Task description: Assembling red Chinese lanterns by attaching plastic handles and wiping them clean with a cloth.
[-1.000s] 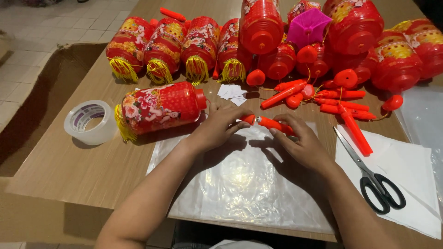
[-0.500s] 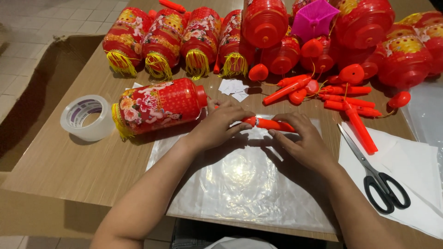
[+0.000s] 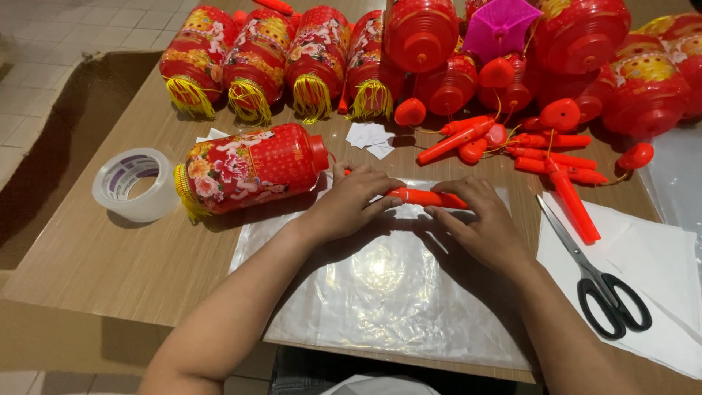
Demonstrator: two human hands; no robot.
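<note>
Brown tabletop (image 3: 95,271) fills most of my view, with pale floor tiles beyond its far left corner. Across the far edge stands a crowd of red lanterns (image 3: 292,51) with flowered sides and yellow tassels, and more plain red ones bunch toward the right around a pink folded lantern (image 3: 501,25). Before me lies a clear plastic sheet (image 3: 380,292), shiny and flat, reaching to the near edge. One flowered lantern (image 3: 248,168) lies on its side just left of my hands, its tassel end pointing at a roll of clear tape (image 3: 131,183). White paper (image 3: 658,278) covers the near right corner, and black-handled scissors (image 3: 596,271) rest on it, blades pointing away from me. Loose red handles (image 3: 541,150) with cords lie scattered beyond the paper, near a few white paper scraps (image 3: 369,137).

My left hand (image 3: 351,205) and right hand (image 3: 482,223) meet at the far edge of the plastic sheet, both closed around one red stick (image 3: 424,197). It lies level between them, left fingers over one end, right fingers pinching the other, with the middle showing.
</note>
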